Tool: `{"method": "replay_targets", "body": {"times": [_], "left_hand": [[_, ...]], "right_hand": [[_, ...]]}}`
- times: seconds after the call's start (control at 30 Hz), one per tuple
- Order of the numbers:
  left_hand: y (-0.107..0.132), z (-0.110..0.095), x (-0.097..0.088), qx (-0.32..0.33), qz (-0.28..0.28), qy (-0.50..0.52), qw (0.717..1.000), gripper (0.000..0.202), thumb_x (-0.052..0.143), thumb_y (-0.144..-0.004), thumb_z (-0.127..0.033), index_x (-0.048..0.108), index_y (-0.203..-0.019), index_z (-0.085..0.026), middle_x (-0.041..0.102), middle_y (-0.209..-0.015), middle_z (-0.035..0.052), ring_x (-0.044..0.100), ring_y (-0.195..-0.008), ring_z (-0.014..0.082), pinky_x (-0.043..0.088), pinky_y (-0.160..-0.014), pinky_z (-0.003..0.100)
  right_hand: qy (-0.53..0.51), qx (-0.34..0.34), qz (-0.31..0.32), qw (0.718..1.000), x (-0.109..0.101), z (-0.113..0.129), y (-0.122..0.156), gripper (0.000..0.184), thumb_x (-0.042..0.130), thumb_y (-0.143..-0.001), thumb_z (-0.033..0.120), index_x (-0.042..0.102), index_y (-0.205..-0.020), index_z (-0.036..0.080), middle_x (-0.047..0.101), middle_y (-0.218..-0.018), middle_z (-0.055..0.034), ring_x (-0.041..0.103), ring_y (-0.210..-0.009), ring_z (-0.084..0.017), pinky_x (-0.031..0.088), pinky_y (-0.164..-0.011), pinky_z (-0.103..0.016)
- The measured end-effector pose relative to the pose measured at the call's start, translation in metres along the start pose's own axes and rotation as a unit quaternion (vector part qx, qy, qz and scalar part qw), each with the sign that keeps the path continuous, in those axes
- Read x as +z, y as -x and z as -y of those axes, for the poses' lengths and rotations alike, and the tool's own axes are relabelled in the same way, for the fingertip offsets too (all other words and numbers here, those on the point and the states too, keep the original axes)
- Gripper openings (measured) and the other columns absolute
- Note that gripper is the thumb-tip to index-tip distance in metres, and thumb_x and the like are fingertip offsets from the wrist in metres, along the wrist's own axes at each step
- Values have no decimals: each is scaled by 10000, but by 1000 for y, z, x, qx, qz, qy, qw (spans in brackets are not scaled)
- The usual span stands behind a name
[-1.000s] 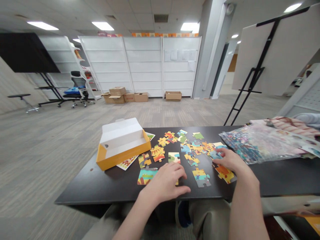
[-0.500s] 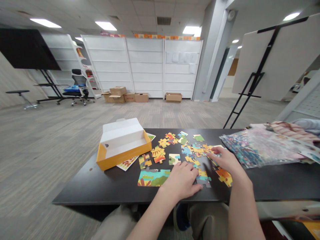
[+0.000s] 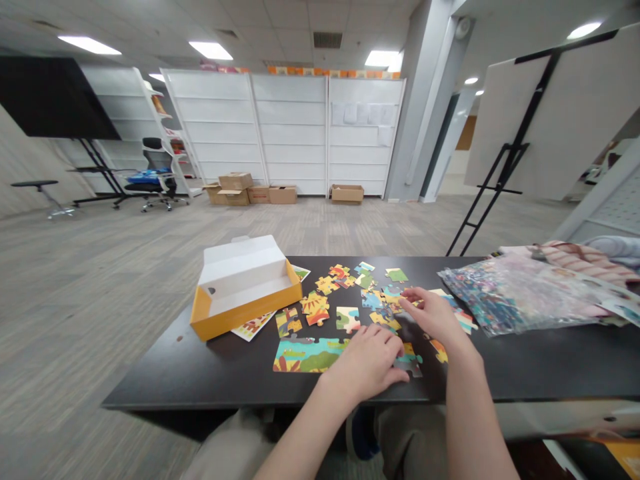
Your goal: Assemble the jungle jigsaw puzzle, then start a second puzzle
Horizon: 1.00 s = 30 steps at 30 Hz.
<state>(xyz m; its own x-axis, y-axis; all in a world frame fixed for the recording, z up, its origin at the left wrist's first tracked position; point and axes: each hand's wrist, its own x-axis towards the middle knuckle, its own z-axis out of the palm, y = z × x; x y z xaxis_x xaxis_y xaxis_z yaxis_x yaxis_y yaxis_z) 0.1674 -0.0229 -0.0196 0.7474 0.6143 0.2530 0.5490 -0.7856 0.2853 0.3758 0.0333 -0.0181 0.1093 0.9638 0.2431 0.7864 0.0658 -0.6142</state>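
Both open, your left hand lies against the joined jigsaw pieces and your right hand touches loose pieces.

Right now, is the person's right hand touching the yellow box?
Apart: the head view shows loose pieces between the right hand and the yellow box.

Dark tabletop: open yellow puzzle box near left edge, printed card partly under its front corner. Colourful jigsaw pieces scattered across middle; joined strip of pieces near front edge. Crumpled clear plastic bag at right end, along back edge.
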Motion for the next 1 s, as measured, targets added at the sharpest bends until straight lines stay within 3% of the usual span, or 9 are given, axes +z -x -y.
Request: {"method": "replay_targets", "body": {"times": [0.17,0.3,0.4,0.57,0.67,0.77,0.87,1.0], "left_hand": [[3,3,-9,19,-22,9,1000,347,701,-882,-431,584,-1113,-200,663,-1134,64,578,-1107,238,482,-959,379],[12,12,-22,-3,-71,4,997,351,698,-892,-380,551,-1153,-197,636,-1219,77,560,-1181,239,464,-1030,387],[19,22,-26,-41,-109,-17,993,349,683,-907,-346,530,-1185,-204,618,-1268,88,567,-1200,250,473,-1030,417],[24,31,-24,-85,-155,-43,983,327,665,-922,-310,530,-1200,-205,607,-1316,115,599,-1204,267,495,-1008,442],[24,31,-21,-96,-178,-46,978,321,637,-941,-317,530,-1219,-197,609,-1326,127,587,-1229,274,489,-1021,441],[25,35,-23,-105,-196,-44,974,348,610,-958,-311,515,-1268,-187,596,-1352,129,558,-1266,258,465,-1055,417],[34,48,-35,-153,-186,-52,969,321,599,-959,-297,537,-1262,-211,624,-1312,102,578,-1227,242,468,-1035,395],[62,76,-68,-283,-98,-72,951,200,548,-967,-346,644,-1104,-235,708,-1107,50,658,-1048,233,506,-857,330]], "right_hand": [[-19,13,-25,999,-3,1,0,314,578,-826,444,722,-926,183,761,-874,-93,695,-724,-230,508,-683,-343],[-70,13,-31,997,-6,13,0,341,593,-825,493,715,-886,180,747,-844,-90,679,-720,-228,504,-685,-343],[-172,-16,55,983,-5,27,5,423,566,-859,577,679,-924,175,730,-867,-83,653,-738,-202,507,-694,-324],[-279,-15,259,924,-3,44,18,570,657,-840,570,470,-1247,217,674,-828,-4,590,-651,-136,443,-575,-253],[-315,-13,296,902,0,49,22,649,733,-779,535,388,-1244,240,621,-747,49,568,-619,-121,404,-544,-227],[-327,-14,274,904,6,50,19,557,710,-771,550,391,-1117,252,612,-719,58,566,-603,-124,398,-536,-227],[-300,-16,209,930,16,40,10,418,666,-782,522,421,-978,246,628,-752,29,595,-632,-144,431,-560,-251],[-204,-20,87,975,26,17,-2,227,585,-808,419,499,-900,229,647,-768,-6,628,-671,-174,479,-646,-306]]}}
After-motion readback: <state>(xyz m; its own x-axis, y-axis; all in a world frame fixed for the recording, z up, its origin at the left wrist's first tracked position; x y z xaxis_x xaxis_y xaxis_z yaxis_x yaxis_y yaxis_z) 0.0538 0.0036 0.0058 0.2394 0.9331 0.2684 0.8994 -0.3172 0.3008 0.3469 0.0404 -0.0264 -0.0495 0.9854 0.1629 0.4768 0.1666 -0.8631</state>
